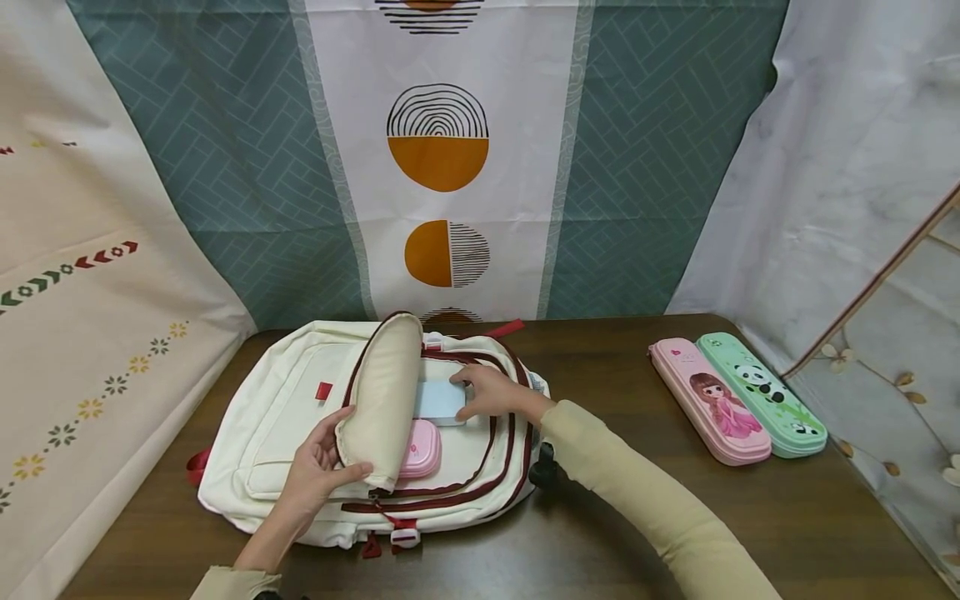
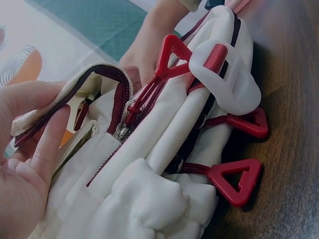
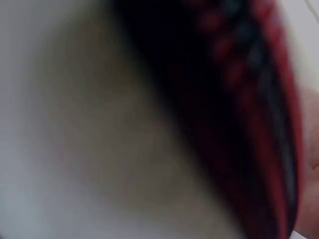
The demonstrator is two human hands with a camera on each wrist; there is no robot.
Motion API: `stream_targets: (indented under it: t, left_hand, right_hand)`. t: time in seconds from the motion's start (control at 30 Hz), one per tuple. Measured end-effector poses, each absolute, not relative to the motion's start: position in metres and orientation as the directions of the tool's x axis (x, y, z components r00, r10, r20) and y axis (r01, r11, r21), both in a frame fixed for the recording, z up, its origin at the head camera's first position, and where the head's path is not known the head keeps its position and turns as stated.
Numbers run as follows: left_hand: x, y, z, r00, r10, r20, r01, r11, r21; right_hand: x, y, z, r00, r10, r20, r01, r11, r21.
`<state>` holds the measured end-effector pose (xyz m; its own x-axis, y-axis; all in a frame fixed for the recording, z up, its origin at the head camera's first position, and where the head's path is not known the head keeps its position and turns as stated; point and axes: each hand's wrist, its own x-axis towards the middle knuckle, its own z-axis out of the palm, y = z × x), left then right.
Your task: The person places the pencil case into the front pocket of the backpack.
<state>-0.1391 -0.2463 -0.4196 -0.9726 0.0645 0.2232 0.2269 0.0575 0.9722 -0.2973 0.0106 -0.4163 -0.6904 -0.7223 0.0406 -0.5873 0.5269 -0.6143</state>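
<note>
A cream backpack (image 1: 285, 392) with dark red zips lies on the table, its front pocket unzipped. My left hand (image 1: 318, 462) pinches the edge of the pocket flap (image 1: 386, 400) and holds it folded back; in the left wrist view, thumb and fingers (image 2: 50, 142) grip its zip-lined border. With my right hand (image 1: 487, 390) I grip the right end of a light blue box (image 1: 438, 402) lying in the pocket, its other end hidden under the flap. Beside it is a pink case (image 1: 422, 450), partly covered. Blurred fabric and zip (image 3: 249, 99) fill most of the right wrist view.
On the right of the table (image 1: 600, 517) lie a pink pencil case with a doll picture (image 1: 712, 400) and a green panda pencil case (image 1: 765, 396), side by side. Red zip pulls (image 2: 237, 181) and a white buckle (image 2: 224, 77) hang at the backpack's near side. Curtains stand behind.
</note>
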Motion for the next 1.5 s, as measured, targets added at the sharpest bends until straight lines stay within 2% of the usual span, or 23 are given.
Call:
stream_targets:
  t: [0.3,0.57,0.73,1.13,1.5]
  left_hand:
    - [-0.138,-0.249,-0.424,-0.971,0.072,0.228,0.231,0.047,0.972]
    - [-0.138,-0.25,-0.423,-0.965,0.073,0.252,0.255,0.038,0.966]
    - [-0.136,-0.25,-0.421,-0.965,0.07,0.254,0.257,0.034,0.966]
    - [-0.137,-0.247,-0.42,-0.963,0.081,0.258,0.261,0.034,0.965]
    - [-0.137,-0.247,-0.421,-0.968,0.075,0.241,0.244,0.044,0.969]
  right_hand:
    - [-0.295,-0.007,-0.407,-0.664,-0.746,-0.04,-0.568,0.539,-0.621]
    - [-0.297,-0.017,-0.398,-0.63,-0.772,-0.079,-0.634,0.571,-0.522]
    - [-0.299,-0.025,-0.394,-0.643,-0.756,-0.123,-0.625,0.611,-0.486]
    - [-0.298,-0.044,-0.396,-0.657,-0.747,-0.106,-0.622,0.615,-0.484]
    - [-0.298,-0.048,-0.401,-0.685,-0.724,-0.08,-0.558,0.592,-0.581]
